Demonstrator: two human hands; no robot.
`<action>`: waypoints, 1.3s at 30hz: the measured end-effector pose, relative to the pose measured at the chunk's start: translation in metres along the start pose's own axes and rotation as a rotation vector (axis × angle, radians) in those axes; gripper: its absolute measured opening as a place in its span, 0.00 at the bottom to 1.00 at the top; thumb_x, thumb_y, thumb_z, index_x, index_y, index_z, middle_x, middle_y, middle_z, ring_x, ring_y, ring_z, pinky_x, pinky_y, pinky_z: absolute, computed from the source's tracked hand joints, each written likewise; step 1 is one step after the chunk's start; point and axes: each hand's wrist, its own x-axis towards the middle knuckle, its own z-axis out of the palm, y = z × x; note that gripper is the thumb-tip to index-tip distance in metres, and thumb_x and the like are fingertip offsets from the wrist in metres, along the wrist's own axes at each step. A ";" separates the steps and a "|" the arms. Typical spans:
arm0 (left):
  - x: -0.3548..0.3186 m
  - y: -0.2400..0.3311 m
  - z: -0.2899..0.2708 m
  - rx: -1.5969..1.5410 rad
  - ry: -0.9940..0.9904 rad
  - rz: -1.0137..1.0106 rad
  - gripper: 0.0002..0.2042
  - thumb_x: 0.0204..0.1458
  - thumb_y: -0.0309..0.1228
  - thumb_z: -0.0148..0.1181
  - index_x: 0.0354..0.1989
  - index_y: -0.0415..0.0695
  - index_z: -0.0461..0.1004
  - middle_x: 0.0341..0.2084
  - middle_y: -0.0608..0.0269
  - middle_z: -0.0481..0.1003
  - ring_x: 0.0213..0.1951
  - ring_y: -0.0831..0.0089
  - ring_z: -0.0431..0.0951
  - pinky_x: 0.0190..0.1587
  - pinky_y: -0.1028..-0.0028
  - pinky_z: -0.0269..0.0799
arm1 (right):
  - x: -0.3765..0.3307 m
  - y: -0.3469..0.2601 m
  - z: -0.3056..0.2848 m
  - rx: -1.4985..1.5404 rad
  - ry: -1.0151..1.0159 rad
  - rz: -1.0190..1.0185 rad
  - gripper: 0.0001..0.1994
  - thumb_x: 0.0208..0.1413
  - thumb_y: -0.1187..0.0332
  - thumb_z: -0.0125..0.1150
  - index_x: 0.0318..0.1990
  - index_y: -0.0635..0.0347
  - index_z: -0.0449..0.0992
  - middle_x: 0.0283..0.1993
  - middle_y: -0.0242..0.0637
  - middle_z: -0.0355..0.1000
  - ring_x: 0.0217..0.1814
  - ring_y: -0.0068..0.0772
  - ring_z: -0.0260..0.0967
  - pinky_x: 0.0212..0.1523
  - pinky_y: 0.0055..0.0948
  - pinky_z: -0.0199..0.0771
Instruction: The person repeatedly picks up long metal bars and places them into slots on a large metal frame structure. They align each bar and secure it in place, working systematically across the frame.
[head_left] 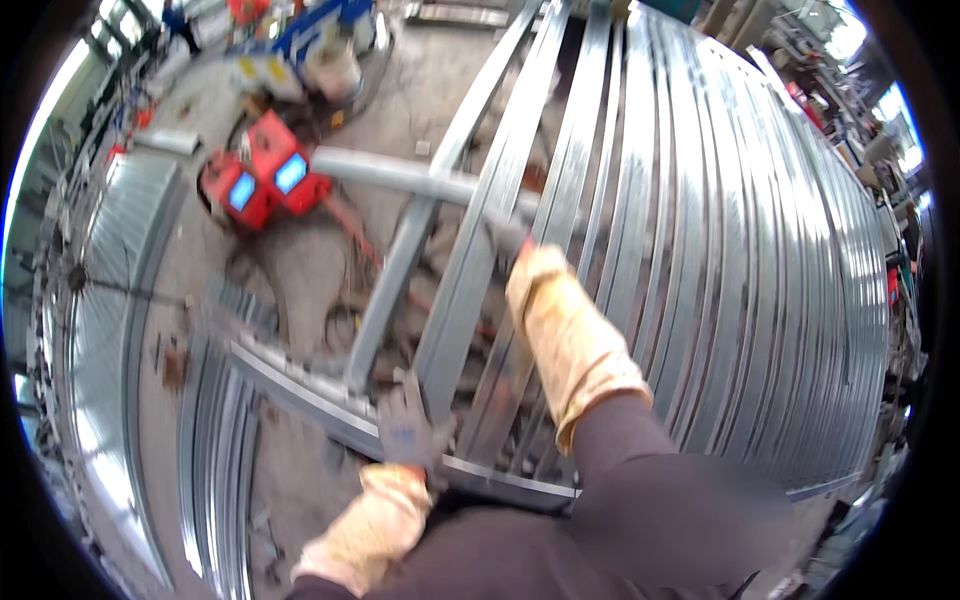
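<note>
Both my hands wear grey gloves with stained tan sleeve guards above them. My left hand is at the near end of a long galvanized steel profile, with its fingers on one side and its thumb on the other. Farther up the same profile, my right hand grips its edge; motion blurs its fingers. A square steel tube crosses near my right hand. Under the near ends of the profiles runs a steel rail. Another single profile slants just left of the held one.
Many parallel steel profiles fill the right side. Two red machines with lit screens stand on the floor at the left, with cables around them. Stacked profiles and a wide ribbed metal panel lie farther left. A person is far off.
</note>
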 end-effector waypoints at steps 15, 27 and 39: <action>0.016 -0.006 0.009 0.155 -0.253 -0.067 0.53 0.35 0.55 0.74 0.70 0.41 0.57 0.47 0.48 0.75 0.54 0.53 0.75 0.65 0.56 0.60 | -0.122 -0.133 -0.221 1.544 0.052 0.840 0.21 0.71 0.60 0.55 0.65 0.61 0.69 0.57 0.37 0.74 0.58 0.30 0.73 0.57 0.31 0.74; 0.019 -0.018 0.005 0.159 -0.268 -0.088 0.55 0.35 0.57 0.76 0.71 0.42 0.57 0.50 0.49 0.77 0.53 0.54 0.78 0.64 0.57 0.63 | -0.152 -0.263 -0.129 1.361 0.004 1.147 0.37 0.60 0.57 0.68 0.68 0.74 0.60 0.62 0.51 0.70 0.59 0.38 0.72 0.54 0.32 0.75; -0.015 -0.182 0.000 -0.078 0.193 0.220 0.23 0.54 0.34 0.59 0.59 0.42 0.73 0.46 0.53 0.75 0.51 0.54 0.74 0.64 0.54 0.63 | -0.112 -0.289 -0.044 1.072 0.241 1.196 0.24 0.57 0.59 0.71 0.53 0.70 0.74 0.47 0.48 0.80 0.48 0.41 0.79 0.52 0.36 0.75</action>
